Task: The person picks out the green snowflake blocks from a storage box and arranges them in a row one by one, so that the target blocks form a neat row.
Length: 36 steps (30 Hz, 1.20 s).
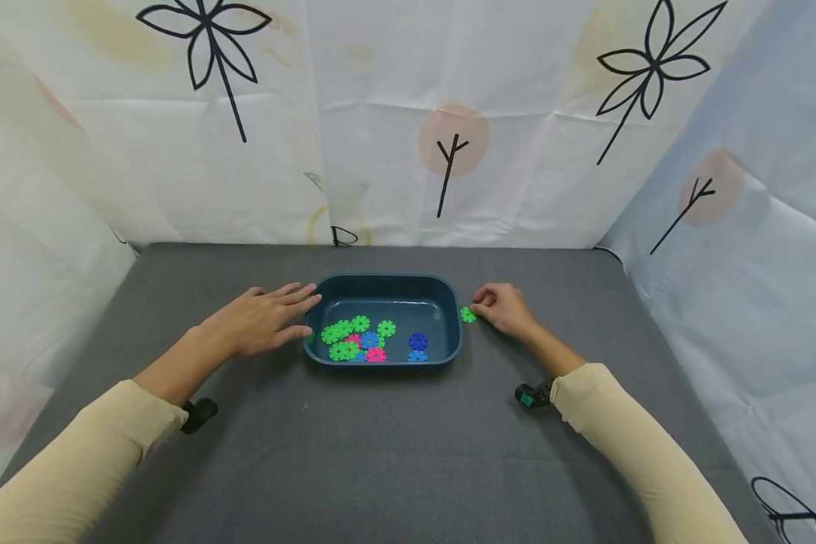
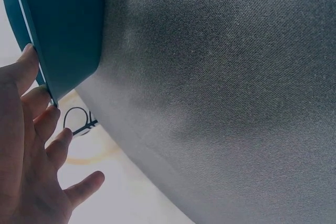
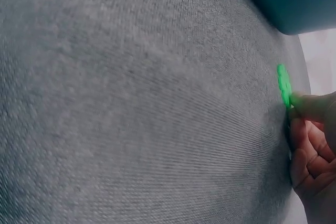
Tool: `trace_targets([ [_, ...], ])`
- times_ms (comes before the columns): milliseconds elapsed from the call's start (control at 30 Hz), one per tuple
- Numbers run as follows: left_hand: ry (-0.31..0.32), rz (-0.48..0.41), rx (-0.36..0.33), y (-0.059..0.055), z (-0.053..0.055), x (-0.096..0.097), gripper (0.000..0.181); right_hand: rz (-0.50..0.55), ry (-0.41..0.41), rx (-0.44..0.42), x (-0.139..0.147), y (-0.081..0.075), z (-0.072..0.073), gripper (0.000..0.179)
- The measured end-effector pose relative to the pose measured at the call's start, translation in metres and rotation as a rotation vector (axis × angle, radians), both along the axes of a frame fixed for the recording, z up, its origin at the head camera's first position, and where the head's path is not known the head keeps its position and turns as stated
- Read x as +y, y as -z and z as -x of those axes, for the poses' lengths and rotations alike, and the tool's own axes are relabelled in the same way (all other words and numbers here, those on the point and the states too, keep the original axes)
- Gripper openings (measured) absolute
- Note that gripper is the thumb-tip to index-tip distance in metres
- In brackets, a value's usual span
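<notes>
1. Tray point(image 1: 408, 308), the clock's centre, sits on the grey table point(image 1: 381, 453).
2. Left hand point(image 1: 265, 321), at 9 o'clock: fingers spread, touching the tray's rim.
3. Right hand point(image 1: 506, 307), at 3 o'clock: pinching a green disc point(image 1: 467, 315) just outside the tray.
4. Inside: mixed pile point(image 1: 369, 341) towards 8 o'clock, blue pair point(image 1: 418, 343) towards 4.

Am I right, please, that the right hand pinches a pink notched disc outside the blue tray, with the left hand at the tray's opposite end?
Not quite: the notched disc pinched by the right hand is green, not pink, as the head view shows. It is indeed outside the blue tray, with the left hand at the opposite end.
</notes>
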<state>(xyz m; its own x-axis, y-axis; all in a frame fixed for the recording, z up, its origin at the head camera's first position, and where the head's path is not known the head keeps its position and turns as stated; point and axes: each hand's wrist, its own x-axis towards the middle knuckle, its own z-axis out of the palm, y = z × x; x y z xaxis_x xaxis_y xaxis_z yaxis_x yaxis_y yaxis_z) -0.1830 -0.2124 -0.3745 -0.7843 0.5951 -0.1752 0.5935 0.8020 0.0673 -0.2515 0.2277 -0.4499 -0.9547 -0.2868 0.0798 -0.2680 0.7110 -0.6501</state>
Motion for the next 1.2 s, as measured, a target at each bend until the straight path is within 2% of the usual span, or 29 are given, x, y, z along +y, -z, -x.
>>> trace_targets([
  [267,-0.001,0.007,-0.002,0.0,0.001,0.0,0.065,0.003,0.001,-0.03,-0.001,-0.003,0.001,0.017],
  [467,0.0,0.012,-0.006,0.0,0.001,0.0,0.065,0.015,-0.066,-0.102,0.005,-0.012,0.005,0.015],
  [700,0.005,0.013,0.0,0.0,0.001,0.0,0.065,0.084,-0.09,-0.145,0.004,-0.043,0.013,0.018],
  [800,0.008,0.013,-0.001,0.0,0.002,0.001,0.065,0.141,-0.094,-0.151,-0.001,-0.06,0.017,0.023],
  [933,0.007,0.018,-0.004,0.0,0.002,0.001,0.065,0.232,-0.114,-0.205,-0.014,-0.081,0.019,0.029],
  [1067,0.008,0.012,-0.004,0.001,0.002,0.0,0.065,0.252,-0.161,-0.264,-0.031,-0.094,0.019,0.032],
  [1200,0.014,0.008,0.0,0.001,0.002,0.0,0.065,0.243,-0.223,-0.318,-0.05,-0.098,0.017,0.031],
])
